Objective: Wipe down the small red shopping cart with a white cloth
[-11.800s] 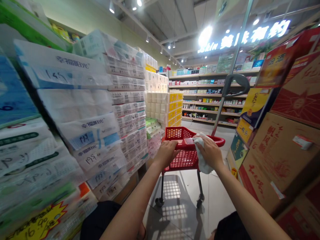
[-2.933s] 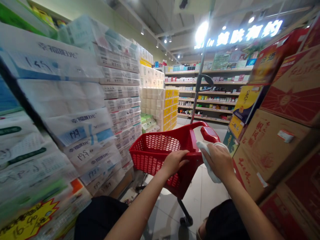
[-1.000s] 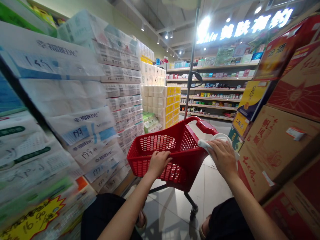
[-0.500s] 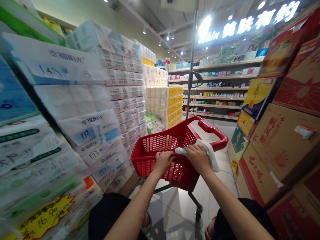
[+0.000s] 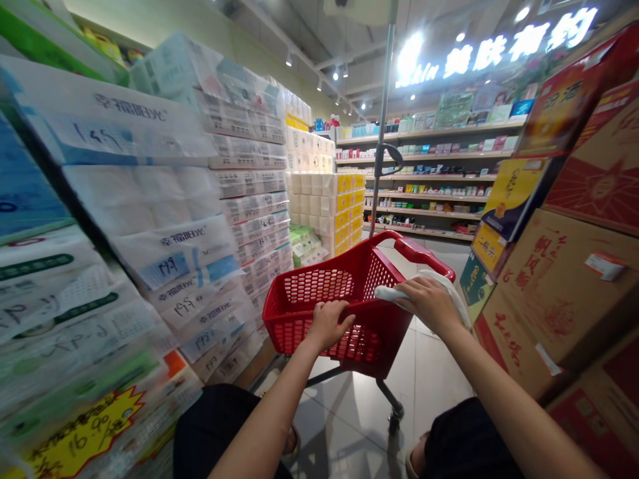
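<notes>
A red plastic shopping cart [image 5: 319, 293] on small wheels stands in the aisle in front of me, its basket bare inside. My left hand [image 5: 327, 324] is curled over the near rim of the basket. My right hand [image 5: 426, 303] presses a white cloth [image 5: 452, 289] against the basket's right rim, just below the red handle [image 5: 422, 256]. A grey metal pole [image 5: 382, 126] rises behind the cart.
Wrapped packs of tissue paper [image 5: 150, 213] are stacked high along the left. Cardboard boxes [image 5: 559, 279] are piled on the right. Shelves of goods [image 5: 429, 179] cross the far end, under a lit sign [image 5: 494, 46]. Grey floor tiles [image 5: 349, 426] run down the aisle.
My right hand with the cloth has slid to the right along the basket rim, toward the handle. My left hand keeps its hold on the near rim. The cart has barely shifted.
</notes>
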{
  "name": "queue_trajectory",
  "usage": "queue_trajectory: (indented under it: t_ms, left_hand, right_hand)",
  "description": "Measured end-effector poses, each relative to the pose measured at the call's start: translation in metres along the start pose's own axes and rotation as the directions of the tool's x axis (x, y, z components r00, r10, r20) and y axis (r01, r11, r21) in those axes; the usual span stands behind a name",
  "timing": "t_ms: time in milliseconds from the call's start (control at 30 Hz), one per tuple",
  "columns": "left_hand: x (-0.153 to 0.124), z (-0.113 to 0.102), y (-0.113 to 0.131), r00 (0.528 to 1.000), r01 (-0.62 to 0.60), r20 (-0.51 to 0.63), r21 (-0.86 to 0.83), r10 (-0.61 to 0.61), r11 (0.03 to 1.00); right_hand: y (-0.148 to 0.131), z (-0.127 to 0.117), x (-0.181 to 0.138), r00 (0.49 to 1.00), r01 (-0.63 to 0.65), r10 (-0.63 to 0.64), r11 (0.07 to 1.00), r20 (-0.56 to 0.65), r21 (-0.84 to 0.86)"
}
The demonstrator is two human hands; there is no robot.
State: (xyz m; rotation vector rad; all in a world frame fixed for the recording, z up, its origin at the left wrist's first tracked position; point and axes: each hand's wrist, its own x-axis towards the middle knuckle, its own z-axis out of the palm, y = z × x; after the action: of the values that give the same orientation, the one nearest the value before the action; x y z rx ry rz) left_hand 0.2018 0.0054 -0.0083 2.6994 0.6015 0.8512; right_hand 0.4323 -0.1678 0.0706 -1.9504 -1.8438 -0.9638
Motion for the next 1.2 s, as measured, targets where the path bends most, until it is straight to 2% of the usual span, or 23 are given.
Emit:
queue_trajectory:
  t_ms: [133,267,367,467,600,767,900,967,1033,1100,1200]
  left_hand:
    - [-0.001,0.004,0.0,1.0,-0.019,-0.021,0.027,0.02,0.999]
    - [-0.005,0.01,-0.002,0.998,-0.014,-0.054,0.046,0.017,0.999]
    - [-0.007,0.012,-0.005,0.997,-0.019,-0.072,0.018,0.02,1.0]
    - [-0.009,0.011,-0.007,0.996,-0.041,-0.08,-0.021,0.039,0.999]
    - [-0.009,0.008,-0.005,0.995,-0.046,-0.093,-0.033,0.043,0.998]
    - [-0.007,0.008,0.0,0.992,-0.064,-0.115,-0.041,0.058,0.997]
    - [-0.006,0.012,0.003,0.991,-0.067,-0.116,-0.027,0.063,0.997]
    - [-0.005,0.014,0.004,0.991,-0.059,-0.119,-0.016,0.057,0.998]
    - [-0.004,0.016,0.006,0.992,-0.047,-0.118,-0.003,0.047,0.999]
    - [-0.004,0.016,0.007,0.993,-0.041,-0.11,0.012,0.042,0.999]
    - [-0.005,0.015,0.009,0.995,-0.045,-0.089,0.029,0.047,0.999]
  right_hand:
    - [-0.031,0.017,0.007,1.0,-0.017,0.017,1.0,0.023,0.002]
    - [-0.08,0.044,0.015,0.998,0.029,-0.032,0.998,0.055,0.064]
    - [-0.1,0.056,0.016,0.997,0.053,-0.058,0.995,0.06,0.085]
    - [-0.087,0.054,0.01,0.988,0.137,-0.143,0.987,0.066,0.084]
    - [-0.037,0.034,-0.006,0.983,0.182,-0.182,0.983,0.014,0.005]
    - [0.028,0.009,-0.025,0.996,0.032,-0.04,0.995,-0.08,-0.097]
    - [0.057,0.008,-0.034,0.974,-0.142,0.117,0.983,-0.193,-0.118]
    - [0.056,0.012,-0.035,0.959,-0.206,0.178,0.972,-0.22,-0.112]
    - [0.043,0.016,-0.034,0.953,-0.24,0.212,0.964,-0.215,-0.113]
    - [0.02,0.021,-0.032,0.959,-0.231,0.207,0.967,-0.195,-0.108]
    - [-0.027,0.031,-0.026,0.983,-0.137,0.126,0.988,-0.133,-0.071]
